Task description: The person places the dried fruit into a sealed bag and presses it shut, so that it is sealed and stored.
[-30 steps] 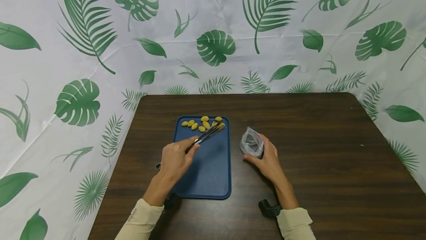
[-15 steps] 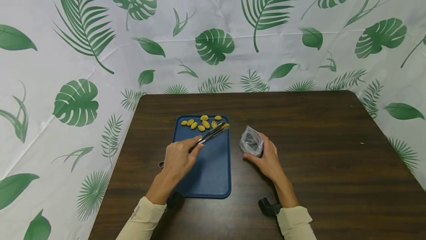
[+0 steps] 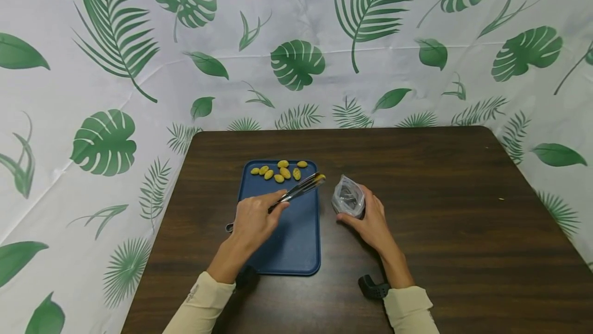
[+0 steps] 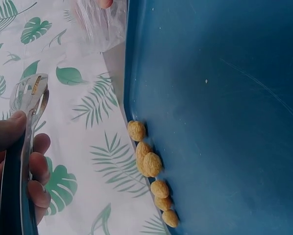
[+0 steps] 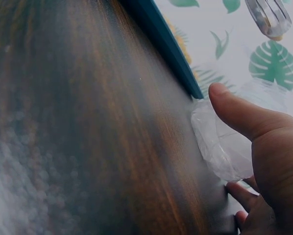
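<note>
My left hand point(image 3: 252, 221) grips metal tongs point(image 3: 303, 188) that reach over the right edge of a blue tray point(image 3: 292, 236). Between the tong tips sits a small yellow oval piece point(image 3: 321, 178). Several similar wrinkled, nut-like pieces point(image 4: 152, 164) lie along the tray's far end. To the tray's right, my right hand point(image 3: 374, 223) holds a clear plastic bag point(image 3: 348, 199) with its mouth spread upward, thumb on the near side and fingers around the right side. In the right wrist view, the tong tips point(image 5: 271, 22) hang above the bag.
Everything stands on a dark wood-grain table point(image 3: 440, 210). A white leaf-printed cloth point(image 3: 250, 82) hangs behind and beside it. A tiny pale crumb point(image 3: 501, 198) lies far to the right. Black camera mounts point(image 3: 372, 287) sit at the wrists.
My left hand has carried the tongs and the piece in them from the tray's far right corner rightward, past its edge toward the bag. The right hand and bag have stayed almost still.
</note>
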`<state>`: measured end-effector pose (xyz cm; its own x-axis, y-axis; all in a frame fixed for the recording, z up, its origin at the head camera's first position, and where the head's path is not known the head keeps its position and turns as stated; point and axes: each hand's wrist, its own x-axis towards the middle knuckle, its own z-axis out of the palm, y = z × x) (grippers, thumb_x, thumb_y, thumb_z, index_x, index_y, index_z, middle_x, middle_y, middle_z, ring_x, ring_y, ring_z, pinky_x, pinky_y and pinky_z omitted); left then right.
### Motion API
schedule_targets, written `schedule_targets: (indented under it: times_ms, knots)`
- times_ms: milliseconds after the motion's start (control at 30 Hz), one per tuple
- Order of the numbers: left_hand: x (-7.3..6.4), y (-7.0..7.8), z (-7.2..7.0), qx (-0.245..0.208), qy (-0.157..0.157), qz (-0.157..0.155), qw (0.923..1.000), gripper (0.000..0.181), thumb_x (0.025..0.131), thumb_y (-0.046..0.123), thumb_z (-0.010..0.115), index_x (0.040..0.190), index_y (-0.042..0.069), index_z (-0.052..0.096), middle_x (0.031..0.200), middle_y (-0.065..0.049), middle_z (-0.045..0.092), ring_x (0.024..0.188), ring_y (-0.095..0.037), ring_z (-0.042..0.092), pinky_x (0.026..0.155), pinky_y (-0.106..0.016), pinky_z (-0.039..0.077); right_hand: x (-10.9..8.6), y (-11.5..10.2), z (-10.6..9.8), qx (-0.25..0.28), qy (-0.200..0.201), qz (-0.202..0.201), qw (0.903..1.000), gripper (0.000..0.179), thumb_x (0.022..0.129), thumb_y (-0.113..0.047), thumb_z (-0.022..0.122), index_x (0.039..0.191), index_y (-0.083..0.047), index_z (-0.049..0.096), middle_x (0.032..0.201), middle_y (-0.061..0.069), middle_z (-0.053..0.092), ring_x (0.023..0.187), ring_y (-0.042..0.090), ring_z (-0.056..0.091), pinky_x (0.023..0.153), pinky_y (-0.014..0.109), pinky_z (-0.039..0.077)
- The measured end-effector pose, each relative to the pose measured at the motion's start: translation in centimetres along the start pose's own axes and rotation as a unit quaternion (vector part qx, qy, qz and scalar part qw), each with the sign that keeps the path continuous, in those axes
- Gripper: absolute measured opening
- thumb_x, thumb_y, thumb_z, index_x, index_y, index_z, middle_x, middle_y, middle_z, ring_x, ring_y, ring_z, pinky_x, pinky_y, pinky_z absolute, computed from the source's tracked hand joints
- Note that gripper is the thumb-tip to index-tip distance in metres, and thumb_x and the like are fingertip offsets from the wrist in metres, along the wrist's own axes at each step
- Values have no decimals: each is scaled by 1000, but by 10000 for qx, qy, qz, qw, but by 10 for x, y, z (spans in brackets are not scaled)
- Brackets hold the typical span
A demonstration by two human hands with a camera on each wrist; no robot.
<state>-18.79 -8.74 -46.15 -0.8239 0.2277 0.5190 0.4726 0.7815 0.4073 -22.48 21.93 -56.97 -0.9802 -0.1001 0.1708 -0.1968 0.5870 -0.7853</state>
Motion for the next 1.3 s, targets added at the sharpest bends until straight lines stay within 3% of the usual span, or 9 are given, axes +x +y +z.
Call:
schedule_targets:
  times_ms: [467,700,1300]
  knots:
    - [5,7,10,-202,-250,47,9995,27,89,20,81,114,8,80,95,-7,81,45,-1,34,43,-17,26,-1,-1,-1,35,-5,111,9999,98,78,-36,91,155,-12,36,147,19,53,140,44,37,119,63,16]
    - [8,10,17,-231,-305,116,9992,29,89,20,81,115,8,80,97,-8,81,46,-4,43,43,-17,29,0,-1,-1,24,40,-13,10000,98,77,-36,92,154,-11,37,147,19,54,139,43,40,120,62,16]
    - [15,17,26,-234,-492,187,9983,28,91,22,79,116,9,80,95,-7,81,44,0,29,42,-17,24,-1,-2,-1,26,112,-71,9999,97,76,-34,92,154,-10,39,148,18,54,142,44,38,122,61,16]
